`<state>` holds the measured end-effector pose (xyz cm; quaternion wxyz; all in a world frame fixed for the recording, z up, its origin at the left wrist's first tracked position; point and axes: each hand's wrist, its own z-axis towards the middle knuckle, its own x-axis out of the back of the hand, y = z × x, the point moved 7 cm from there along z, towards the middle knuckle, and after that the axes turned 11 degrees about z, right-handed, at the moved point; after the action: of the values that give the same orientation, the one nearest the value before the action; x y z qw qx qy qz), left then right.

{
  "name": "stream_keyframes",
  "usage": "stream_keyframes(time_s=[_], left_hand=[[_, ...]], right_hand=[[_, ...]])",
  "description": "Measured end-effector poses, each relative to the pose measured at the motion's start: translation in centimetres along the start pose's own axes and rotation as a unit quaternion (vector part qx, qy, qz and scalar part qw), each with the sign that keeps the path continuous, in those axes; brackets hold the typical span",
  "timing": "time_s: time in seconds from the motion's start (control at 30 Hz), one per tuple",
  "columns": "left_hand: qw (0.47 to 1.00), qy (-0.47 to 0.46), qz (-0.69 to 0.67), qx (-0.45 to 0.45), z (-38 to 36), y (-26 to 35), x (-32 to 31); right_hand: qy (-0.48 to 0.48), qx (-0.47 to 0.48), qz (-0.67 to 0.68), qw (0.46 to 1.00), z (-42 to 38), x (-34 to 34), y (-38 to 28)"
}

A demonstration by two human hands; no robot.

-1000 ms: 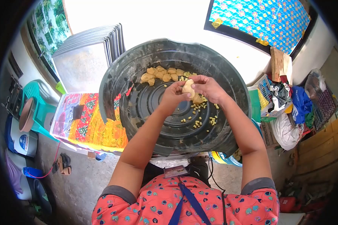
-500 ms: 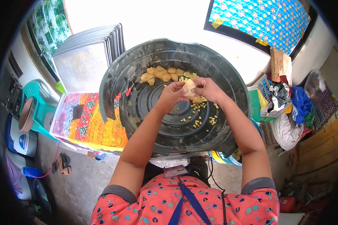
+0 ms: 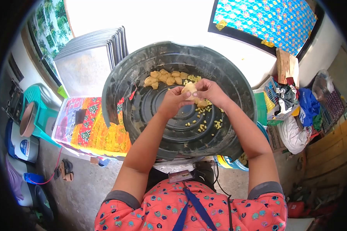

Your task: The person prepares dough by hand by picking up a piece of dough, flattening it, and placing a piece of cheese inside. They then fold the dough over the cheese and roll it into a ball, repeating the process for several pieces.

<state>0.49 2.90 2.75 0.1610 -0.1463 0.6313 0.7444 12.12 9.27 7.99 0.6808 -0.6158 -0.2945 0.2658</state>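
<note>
A pale piece of dough (image 3: 189,88) is pinched between my two hands over a large dark round basin (image 3: 142,127). My left hand (image 3: 174,101) grips its left side, with the thumb pressed against the front. On the right edge, the thumb and fingers of my right hand (image 3: 210,93) are closed on the same piece. Several tan dough lumps (image 3: 167,77) sit together at the far left part of the basin. Small yellow cubes (image 3: 202,111) lie scattered beneath and to the right of my hands. Another dough lump (image 3: 201,103) rests just below my fingers, partly hidden.
A stack of metal trays (image 3: 85,57) leans at the back left. Left of the basin is a colourfully wrapped surface (image 3: 92,123); a green plastic chair (image 3: 36,104) stands beyond it. On the right are a basket (image 3: 272,98) with cloths and a white bag (image 3: 295,134).
Both hands have shifted slightly left with the dough, and the fingers have changed position a little around it. The lumps and cubes in the basin stay where they were.
</note>
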Motion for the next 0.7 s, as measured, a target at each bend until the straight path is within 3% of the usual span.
stream_keyframes(time_s=[0.07,0.3,0.47,0.57,0.6,0.7], left_hand=[[1.0,0.004,0.025,0.006,0.1,-0.3,0.4],[0.992,-0.081,-0.088,0.033,0.0,-1.0,0.2],[0.991,-0.092,-0.063,0.07,0.1,-1.7,-0.4],[0.985,-0.066,0.162,0.002,-0.5,-0.4,-1.6],[0.988,-0.057,0.141,0.012,-0.5,-0.4,-1.6],[0.997,-0.036,0.072,0.023,-0.5,-0.3,-1.6]], right_hand=[[0.009,-0.005,0.001,1.0,0.3,-0.1,0.7],[0.005,-0.066,-0.063,0.996,-0.2,-0.9,0.6],[0.052,0.045,-0.22,0.973,-0.4,-0.6,0.2],[0.063,0.04,-0.227,0.971,-0.2,-0.2,0.7],[0.064,0.028,-0.224,0.972,-0.2,-0.2,0.6],[-0.063,0.015,-0.194,0.979,0.1,-1.1,-0.7]])
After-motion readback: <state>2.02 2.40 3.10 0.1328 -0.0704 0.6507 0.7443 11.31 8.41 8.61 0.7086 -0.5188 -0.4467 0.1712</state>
